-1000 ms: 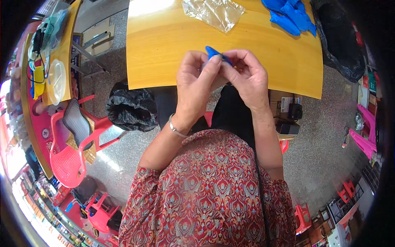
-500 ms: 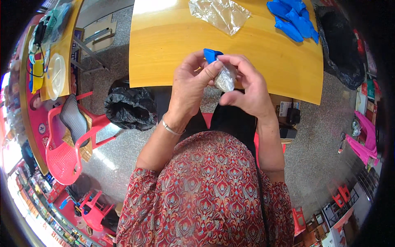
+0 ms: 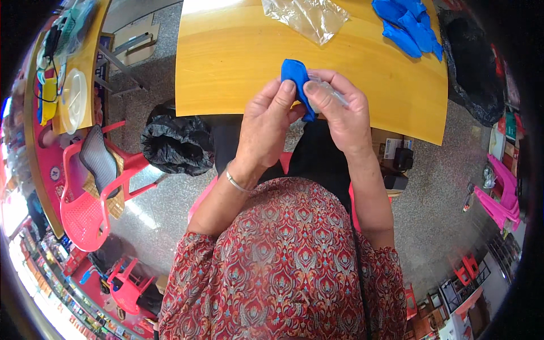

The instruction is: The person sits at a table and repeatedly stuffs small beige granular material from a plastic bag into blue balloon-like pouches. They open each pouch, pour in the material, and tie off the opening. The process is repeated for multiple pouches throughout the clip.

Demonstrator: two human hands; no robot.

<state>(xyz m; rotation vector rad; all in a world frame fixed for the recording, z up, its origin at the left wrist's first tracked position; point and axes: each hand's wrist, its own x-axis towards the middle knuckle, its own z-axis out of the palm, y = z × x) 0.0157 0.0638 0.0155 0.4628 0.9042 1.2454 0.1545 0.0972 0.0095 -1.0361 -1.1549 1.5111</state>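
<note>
My left hand pinches a bright blue folded piece, which looks like cloth, between thumb and fingers. It stands upright above the near edge of the yellow table. My right hand is closed on a crumpled clear plastic bag right beside the blue piece. The right thumb lies against the bag, and the two hands nearly touch. Part of the bag is hidden by my right fingers, and I cannot tell whether the blue piece is partly inside it.
A flat clear plastic bag lies at the table's far side. Several blue pieces are heaped at the far right. Black bin bags stand left and right of the table. A pink chair is on the left.
The blue piece shows much more now and rises higher in my left hand. The clear bag has shifted right, and my right fingers and thumb have closed on it.
</note>
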